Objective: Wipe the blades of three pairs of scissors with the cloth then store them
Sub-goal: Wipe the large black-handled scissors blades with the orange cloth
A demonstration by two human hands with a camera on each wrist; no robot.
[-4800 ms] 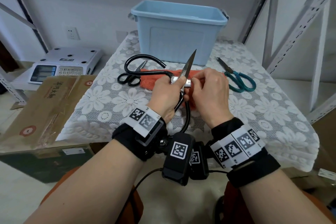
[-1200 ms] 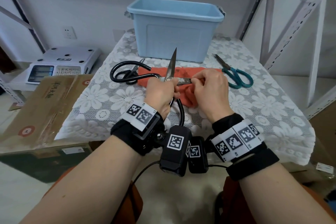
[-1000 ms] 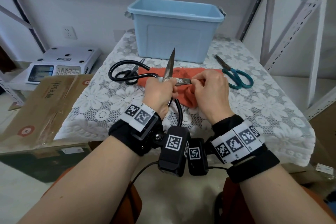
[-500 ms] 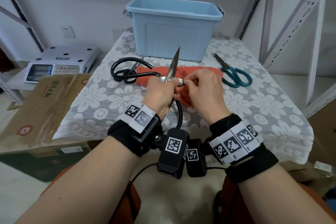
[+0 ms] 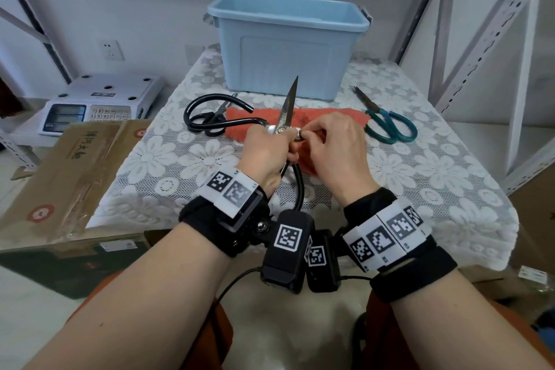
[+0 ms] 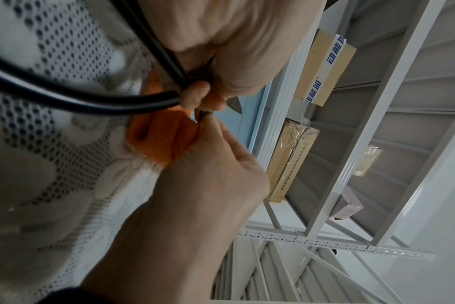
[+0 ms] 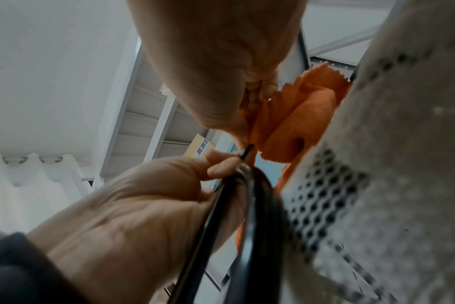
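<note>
My left hand (image 5: 277, 146) grips the large black-handled scissors (image 5: 286, 111) at the pivot. They are spread wide, with one blade pointing up. The other blade runs right into my right hand (image 5: 313, 137), which pinches a fold of the orange cloth (image 5: 324, 116) around it, close to the pivot. In the left wrist view the black handle (image 6: 91, 99) loops under my palm, with the cloth (image 6: 161, 139) bunched below it. The right wrist view shows the cloth (image 7: 299, 115) hanging from my fingertips. Small black scissors (image 5: 214, 120) and teal-handled scissors (image 5: 389, 128) lie on the table.
An open light-blue plastic bin (image 5: 288, 42) stands at the back of the lace-covered table (image 5: 435, 177). A weighing scale (image 5: 99, 102) and a cardboard box (image 5: 69, 165) sit to the left. Metal shelf uprights (image 5: 480, 39) rise on the right.
My right hand has slid with the cloth along the sideways blade toward the pivot, covering the bare steel seen before. The upright blade has tilted slightly. The other scissors have not moved.
</note>
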